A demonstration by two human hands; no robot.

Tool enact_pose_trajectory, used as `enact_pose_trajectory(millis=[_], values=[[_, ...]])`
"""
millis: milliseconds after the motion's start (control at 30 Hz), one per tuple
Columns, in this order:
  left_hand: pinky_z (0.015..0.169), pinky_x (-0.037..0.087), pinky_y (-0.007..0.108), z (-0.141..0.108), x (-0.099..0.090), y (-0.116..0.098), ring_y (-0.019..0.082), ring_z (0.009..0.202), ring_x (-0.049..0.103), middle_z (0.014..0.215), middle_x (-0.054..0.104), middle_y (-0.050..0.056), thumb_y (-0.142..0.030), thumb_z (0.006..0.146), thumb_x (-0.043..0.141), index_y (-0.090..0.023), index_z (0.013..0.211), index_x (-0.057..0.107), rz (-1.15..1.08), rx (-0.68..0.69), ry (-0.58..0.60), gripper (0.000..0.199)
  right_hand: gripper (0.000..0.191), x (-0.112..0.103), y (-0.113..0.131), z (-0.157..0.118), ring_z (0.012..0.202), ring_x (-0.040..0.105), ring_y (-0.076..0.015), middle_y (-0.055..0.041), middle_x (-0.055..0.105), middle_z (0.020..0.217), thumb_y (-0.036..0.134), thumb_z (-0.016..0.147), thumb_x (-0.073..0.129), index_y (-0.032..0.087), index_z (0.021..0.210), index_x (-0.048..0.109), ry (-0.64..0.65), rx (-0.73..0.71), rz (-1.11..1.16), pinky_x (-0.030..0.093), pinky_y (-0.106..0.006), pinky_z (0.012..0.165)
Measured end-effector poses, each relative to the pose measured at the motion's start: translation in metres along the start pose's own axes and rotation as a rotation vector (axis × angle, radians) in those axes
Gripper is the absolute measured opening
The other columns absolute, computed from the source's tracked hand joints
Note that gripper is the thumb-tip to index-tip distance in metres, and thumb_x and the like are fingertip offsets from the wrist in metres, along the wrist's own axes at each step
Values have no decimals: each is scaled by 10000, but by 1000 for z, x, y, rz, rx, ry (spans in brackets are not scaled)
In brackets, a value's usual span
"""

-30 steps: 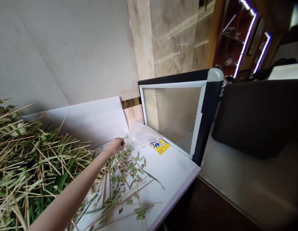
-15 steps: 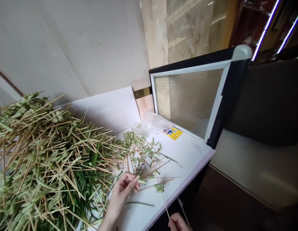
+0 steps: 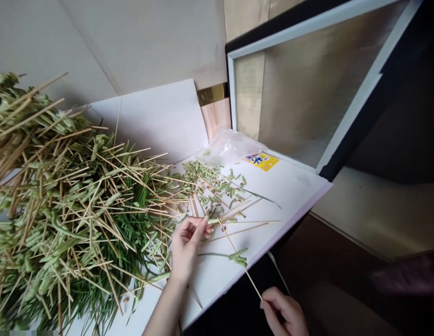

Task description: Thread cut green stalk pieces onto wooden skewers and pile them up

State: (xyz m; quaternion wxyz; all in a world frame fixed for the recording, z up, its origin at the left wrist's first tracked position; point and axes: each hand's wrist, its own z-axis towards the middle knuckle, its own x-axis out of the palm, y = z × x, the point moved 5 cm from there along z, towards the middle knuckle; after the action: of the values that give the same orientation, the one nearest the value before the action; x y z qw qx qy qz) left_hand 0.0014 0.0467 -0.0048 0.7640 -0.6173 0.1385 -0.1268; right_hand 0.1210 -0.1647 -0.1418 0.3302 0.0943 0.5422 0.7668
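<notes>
My right hand (image 3: pixel 285 310) is closed on the lower end of a thin bamboo skewer (image 3: pixel 254 283), which slants up and left over the table's front edge. Partway along it, several short green bean pieces (image 3: pixel 239 257) are threaded crosswise. Between thumb and fingers, my left hand (image 3: pixel 191 235) pinches another green bean piece (image 3: pixel 213 221). The skewer's tip is right by this piece; whether it has pierced it I cannot tell. Left of my hands rises a big heap of filled skewers (image 3: pixel 80 200), with dark green leafy stalks (image 3: pixel 133 224) among them.
On the white table (image 3: pixel 294 186), loose cut bean pieces (image 3: pixel 203 172) and several bare skewers (image 3: pixel 245 230) lie beyond my left hand. Behind are a clear plastic bag (image 3: pixel 231 147) and a yellow label (image 3: pixel 268 161). A framed glass panel (image 3: pixel 301 93) stands along the back right.
The view has shifted, so the table sits higher in it. The skewer's tip has come to the bean piece in my left hand. Both hands keep their hold.
</notes>
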Motion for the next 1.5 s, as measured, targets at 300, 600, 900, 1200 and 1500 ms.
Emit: enact_pose_trajectory(millis=[300,600,900,1200,1500], values=[[587,520,271,-2,1,5,142,568,606,680,695,18,-458,867,710,-190,758,619,-54,-22,-2,303,203,-7,15,0,464,445,-108,79,420,591,160,985,459,265,812,478,217,-89,-80,366,-235,485],[545,496,241,0,2,11,130,557,602,679,710,40,-479,843,727,-173,717,621,-104,-80,-7,347,207,-7,27,7,439,435,-93,90,397,576,155,968,465,264,792,471,163,-123,-85,356,-220,458],[415,413,198,0,0,15,115,522,573,720,720,59,-522,799,748,-162,684,629,-92,-174,-25,397,218,-9,30,8,449,430,-87,89,395,591,148,974,463,264,790,467,164,-95,-55,345,-212,453],[419,421,176,-2,1,13,100,522,552,678,684,28,-497,820,752,-169,669,613,-72,-129,-20,387,212,-10,32,8,454,458,-85,89,426,577,135,956,481,258,784,479,166,-123,-110,368,-207,471],[440,414,179,-3,1,11,88,499,505,645,657,18,-508,860,715,-158,698,634,50,-76,-22,393,213,-7,26,4,464,396,-81,98,341,612,139,969,451,276,807,428,203,-81,-31,319,-213,478]])
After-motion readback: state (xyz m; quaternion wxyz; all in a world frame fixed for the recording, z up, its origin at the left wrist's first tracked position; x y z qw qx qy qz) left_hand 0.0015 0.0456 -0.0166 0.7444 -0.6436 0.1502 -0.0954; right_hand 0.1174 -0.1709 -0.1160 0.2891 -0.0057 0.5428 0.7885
